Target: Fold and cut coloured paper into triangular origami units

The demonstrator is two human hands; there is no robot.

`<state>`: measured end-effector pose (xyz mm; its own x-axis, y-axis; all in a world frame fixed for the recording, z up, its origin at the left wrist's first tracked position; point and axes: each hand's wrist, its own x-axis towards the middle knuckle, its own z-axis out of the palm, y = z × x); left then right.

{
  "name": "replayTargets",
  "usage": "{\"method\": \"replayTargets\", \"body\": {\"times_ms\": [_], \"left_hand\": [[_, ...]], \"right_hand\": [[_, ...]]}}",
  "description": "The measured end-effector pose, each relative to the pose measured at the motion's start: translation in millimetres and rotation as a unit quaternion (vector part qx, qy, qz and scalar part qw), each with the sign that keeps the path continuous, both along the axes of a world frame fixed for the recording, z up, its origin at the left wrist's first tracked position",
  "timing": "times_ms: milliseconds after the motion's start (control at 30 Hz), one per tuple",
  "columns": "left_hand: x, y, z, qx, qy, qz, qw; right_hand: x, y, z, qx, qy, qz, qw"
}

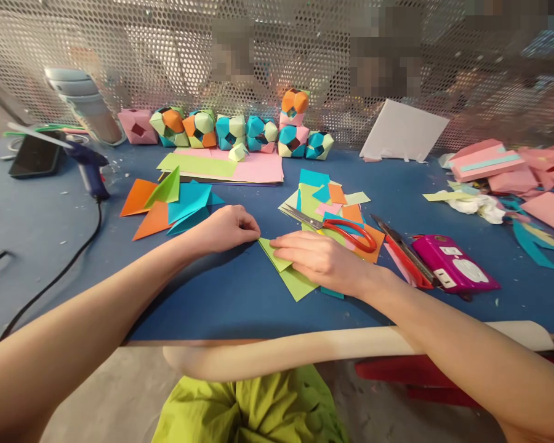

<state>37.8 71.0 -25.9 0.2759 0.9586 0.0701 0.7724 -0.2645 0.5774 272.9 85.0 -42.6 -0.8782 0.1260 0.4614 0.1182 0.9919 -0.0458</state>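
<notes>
A light green sheet of paper [296, 284], partly folded over, lies on the blue table in front of me. My left hand [231, 229] pinches its left corner between thumb and bent fingers. Across its folded flap my right hand [321, 257] lies flat, fingers stretched out and pressing down. The right hand covers part of the sheet. Just beyond that hand, scissors with red handles [351, 232] rest on a pile of coloured paper pieces [310, 195]. Folded orange, green and blue papers [189, 206] sit behind my left wrist.
Folded paper polyhedra [231, 130] line the back by a perforated metal screen [180, 55]. A glue gun [88, 169] with its cord, a phone [36, 154] and a bottle [85, 104] stand left. Right are a cutter knife [409, 255], a magenta case [457, 264] and pink paper [489, 166].
</notes>
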Motion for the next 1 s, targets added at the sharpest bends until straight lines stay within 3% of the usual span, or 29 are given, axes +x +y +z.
{"method": "replayTargets", "body": {"times_ms": [1000], "left_hand": [[2.4, 0.1, -1.0, 0.012, 0.019, -0.006, 1.000]], "right_hand": [[-1.1, -1.1, 0.2, 0.035, -0.018, 0.011, 0.999]]}}
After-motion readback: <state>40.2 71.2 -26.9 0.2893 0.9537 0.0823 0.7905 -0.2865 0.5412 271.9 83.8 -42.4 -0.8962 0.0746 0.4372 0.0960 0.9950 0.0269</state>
